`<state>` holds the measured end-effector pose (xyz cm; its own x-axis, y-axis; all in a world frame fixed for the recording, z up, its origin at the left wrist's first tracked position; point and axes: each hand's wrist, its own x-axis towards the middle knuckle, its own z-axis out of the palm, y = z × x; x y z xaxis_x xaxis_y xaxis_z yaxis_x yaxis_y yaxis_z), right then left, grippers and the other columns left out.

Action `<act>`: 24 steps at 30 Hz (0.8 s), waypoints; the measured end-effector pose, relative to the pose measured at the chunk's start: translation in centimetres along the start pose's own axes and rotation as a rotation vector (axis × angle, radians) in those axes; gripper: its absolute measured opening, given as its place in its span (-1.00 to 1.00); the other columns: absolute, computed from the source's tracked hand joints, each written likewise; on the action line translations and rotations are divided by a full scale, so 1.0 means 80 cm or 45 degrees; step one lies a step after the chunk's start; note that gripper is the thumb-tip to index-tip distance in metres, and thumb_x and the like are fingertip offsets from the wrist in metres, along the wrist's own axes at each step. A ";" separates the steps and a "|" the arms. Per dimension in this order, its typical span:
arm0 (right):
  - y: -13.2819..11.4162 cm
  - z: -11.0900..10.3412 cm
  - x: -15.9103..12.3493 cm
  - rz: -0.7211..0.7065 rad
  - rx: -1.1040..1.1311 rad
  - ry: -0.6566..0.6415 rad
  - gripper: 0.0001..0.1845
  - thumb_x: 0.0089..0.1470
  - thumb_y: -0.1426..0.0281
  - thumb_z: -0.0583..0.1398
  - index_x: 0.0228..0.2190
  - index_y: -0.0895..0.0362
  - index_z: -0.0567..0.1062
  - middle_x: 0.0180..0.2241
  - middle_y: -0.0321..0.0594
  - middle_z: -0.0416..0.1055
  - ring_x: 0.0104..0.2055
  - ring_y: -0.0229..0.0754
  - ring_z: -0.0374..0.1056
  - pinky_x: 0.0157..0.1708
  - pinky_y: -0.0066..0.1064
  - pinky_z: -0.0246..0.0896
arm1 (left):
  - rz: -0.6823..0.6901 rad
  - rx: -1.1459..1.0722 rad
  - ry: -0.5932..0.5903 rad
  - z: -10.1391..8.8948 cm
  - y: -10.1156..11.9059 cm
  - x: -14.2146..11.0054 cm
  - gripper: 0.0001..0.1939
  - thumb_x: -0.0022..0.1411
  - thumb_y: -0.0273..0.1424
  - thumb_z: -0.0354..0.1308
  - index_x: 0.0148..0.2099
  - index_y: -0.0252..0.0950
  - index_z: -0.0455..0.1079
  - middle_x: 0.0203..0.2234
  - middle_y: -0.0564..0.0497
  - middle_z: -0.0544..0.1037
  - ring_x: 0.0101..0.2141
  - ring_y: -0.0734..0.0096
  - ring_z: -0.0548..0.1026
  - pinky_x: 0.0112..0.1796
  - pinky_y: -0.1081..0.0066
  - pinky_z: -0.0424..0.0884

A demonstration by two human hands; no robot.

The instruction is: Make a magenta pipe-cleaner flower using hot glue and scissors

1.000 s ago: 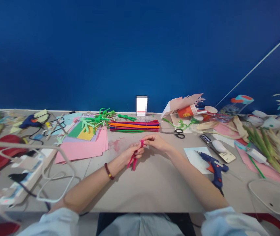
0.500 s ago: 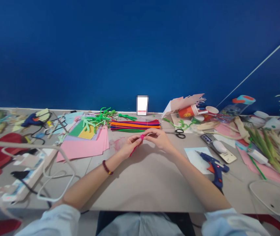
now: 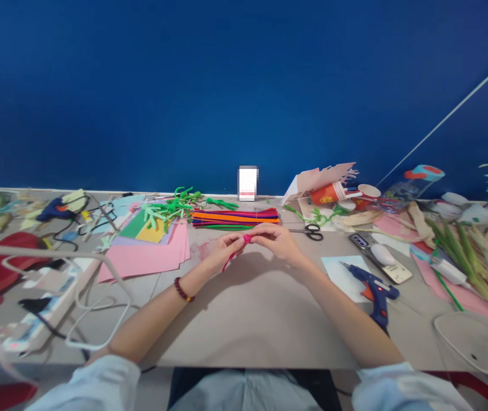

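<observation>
Soft, moderate indoor light over the table [image 3: 261,325], with wide-angle stretching toward the sides.
The blue wall [image 3: 244,97] is brightest around its lower middle and dims toward the upper corners; the light probably falls from above, though the view leaves its source uncertain. Soft-edged shadows lie beside the left forearm [image 3: 153,314], and a broad, faint one spreads toward the table's near edge. At the far edge, a white rectangle [image 3: 247,184] looks blown out, its border blocky. Fine detail smears on the small pink piece [image 3: 247,238], and clutter at the table's left and right ends looks soft and stretched.
</observation>
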<state>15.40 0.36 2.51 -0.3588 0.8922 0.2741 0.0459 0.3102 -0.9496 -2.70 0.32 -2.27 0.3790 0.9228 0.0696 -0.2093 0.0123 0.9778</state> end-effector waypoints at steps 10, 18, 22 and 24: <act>0.004 0.002 -0.002 -0.036 -0.058 0.047 -0.84 -0.08 0.25 0.29 -0.43 0.04 0.62 -0.36 -0.18 0.50 -0.29 -0.16 0.40 -0.25 -0.31 0.29 | 0.023 0.049 0.001 -0.006 -0.004 0.003 -0.64 0.04 -0.08 0.21 -0.44 -0.32 0.42 -0.69 0.13 0.21 -0.61 0.55 0.13 -0.55 0.47 0.04; 0.010 0.007 -0.003 -0.108 -0.120 0.106 -0.85 -0.06 0.26 0.29 -0.41 0.02 0.63 -0.38 -0.18 0.50 -0.32 -0.16 0.40 -0.25 -0.30 0.31 | 0.037 0.087 -0.006 -0.007 -0.004 0.002 -0.63 0.07 -0.08 0.18 -0.42 -0.34 0.43 -0.69 0.13 0.20 -0.62 0.58 0.09 -0.56 0.48 0.01; 0.014 0.007 -0.003 -0.138 -0.143 0.118 -0.85 -0.05 0.25 0.28 -0.41 0.02 0.63 -0.37 -0.18 0.51 -0.31 -0.14 0.40 -0.24 -0.28 0.32 | 0.019 0.065 0.006 -0.007 -0.005 0.002 -0.62 0.07 -0.08 0.19 -0.42 -0.34 0.43 -0.69 0.12 0.21 -0.62 0.57 0.10 -0.57 0.47 0.01; 0.017 0.007 -0.003 -0.134 -0.147 0.115 -0.84 -0.05 0.23 0.27 -0.41 0.01 0.62 -0.37 -0.18 0.51 -0.31 -0.14 0.40 -0.24 -0.27 0.32 | 0.012 0.054 0.011 -0.007 -0.005 0.002 -0.62 0.05 -0.07 0.20 -0.42 -0.35 0.44 -0.70 0.13 0.20 -0.63 0.57 0.10 -0.57 0.47 0.01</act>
<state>15.04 0.34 1.09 -0.2825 0.8770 0.3887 0.1214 0.4346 -0.8924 -3.04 0.69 -2.79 0.3692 0.9261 0.0770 -0.1741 -0.0125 0.9846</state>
